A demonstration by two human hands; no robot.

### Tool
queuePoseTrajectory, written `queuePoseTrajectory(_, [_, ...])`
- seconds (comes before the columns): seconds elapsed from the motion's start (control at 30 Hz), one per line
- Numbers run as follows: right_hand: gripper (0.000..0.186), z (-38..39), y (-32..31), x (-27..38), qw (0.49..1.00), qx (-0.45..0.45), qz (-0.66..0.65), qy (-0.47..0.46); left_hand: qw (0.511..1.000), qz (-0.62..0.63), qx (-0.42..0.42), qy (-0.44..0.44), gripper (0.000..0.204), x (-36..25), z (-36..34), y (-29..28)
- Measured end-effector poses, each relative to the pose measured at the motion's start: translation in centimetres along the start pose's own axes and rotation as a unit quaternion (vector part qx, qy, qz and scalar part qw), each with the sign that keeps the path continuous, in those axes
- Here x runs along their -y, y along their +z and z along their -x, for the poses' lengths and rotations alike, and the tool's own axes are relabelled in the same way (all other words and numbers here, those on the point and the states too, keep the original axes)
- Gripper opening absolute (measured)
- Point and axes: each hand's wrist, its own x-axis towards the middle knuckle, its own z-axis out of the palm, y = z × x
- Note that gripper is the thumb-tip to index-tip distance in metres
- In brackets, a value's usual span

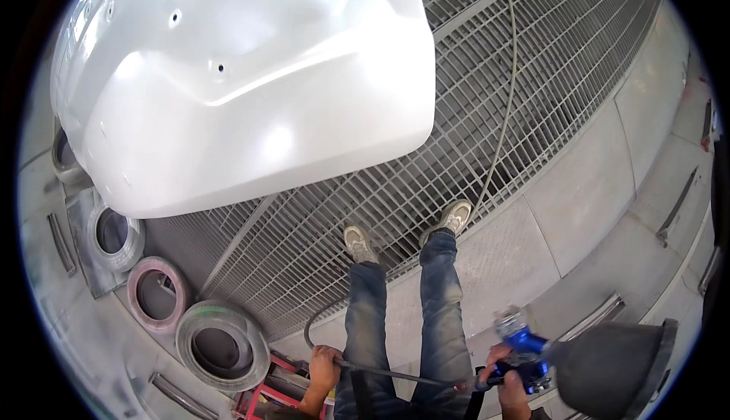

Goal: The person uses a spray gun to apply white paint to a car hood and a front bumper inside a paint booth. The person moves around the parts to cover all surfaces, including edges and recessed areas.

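Observation:
My left hand is closed around a dark air hose at the lower middle, beside my left leg. At lower right, my right hand grips a blue and silver spray gun with a large dark grey cup; the hose runs to the gun's handle. A large glossy pearl-white panel, curved and pierced by small holes, fills the upper left, above and beyond my feet.
My shoes stand at the metal floor grate, crossed by a pale hose. Several tires lie along the left. A red rack is beside me at bottom left. Metal strips lie at right.

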Motion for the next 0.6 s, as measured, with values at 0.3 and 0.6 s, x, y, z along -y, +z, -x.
queuePoseTrajectory(0.3, [0.042, -2.1, 0.5, 0.0, 0.979, -0.159, -0.025, -0.128, 1.000, 0.025, 0.002, 0.000, 0.015, 0.3, -1.2, 1.0])
queuePoseTrajectory(0.6, [0.044, -0.7, 3.3, -2.4, 0.999, -0.040, 0.000, -0.036, 0.998, 0.060, -0.010, -0.007, 0.016, 2.0, -0.9, 1.9])
